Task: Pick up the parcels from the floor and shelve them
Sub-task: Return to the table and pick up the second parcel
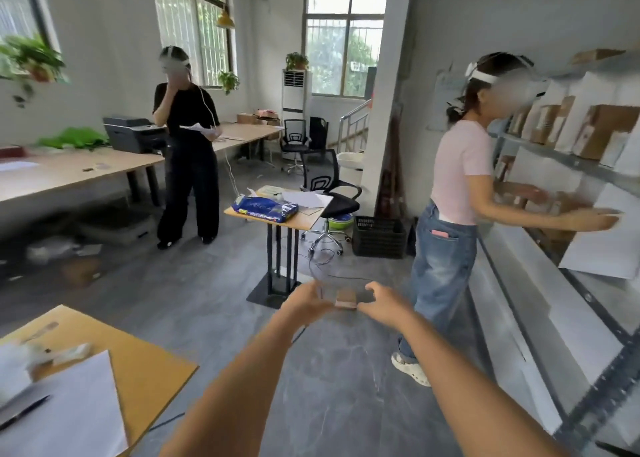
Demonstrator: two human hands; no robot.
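Both my arms reach forward at lower centre. My left hand (pixel 304 305) and my right hand (pixel 382 304) hold a small flat parcel (pixel 344 295) between them; it looks like a clear or grey wrapper with a brown patch, blurred by motion. It hangs above the grey floor, left of the metal shelf unit (pixel 568 160) on the right wall. The shelves carry many white and brown parcels (pixel 606 127).
A person in a pink top (pixel 457 176) stands at the shelf between me and it, reaching for parcels. Another person in black (pixel 187 145) stands by long tables. A small desk (pixel 277 216), office chair (pixel 332 197), black crate (pixel 379 236) and near wooden table (pixel 145 377) surround the floor.
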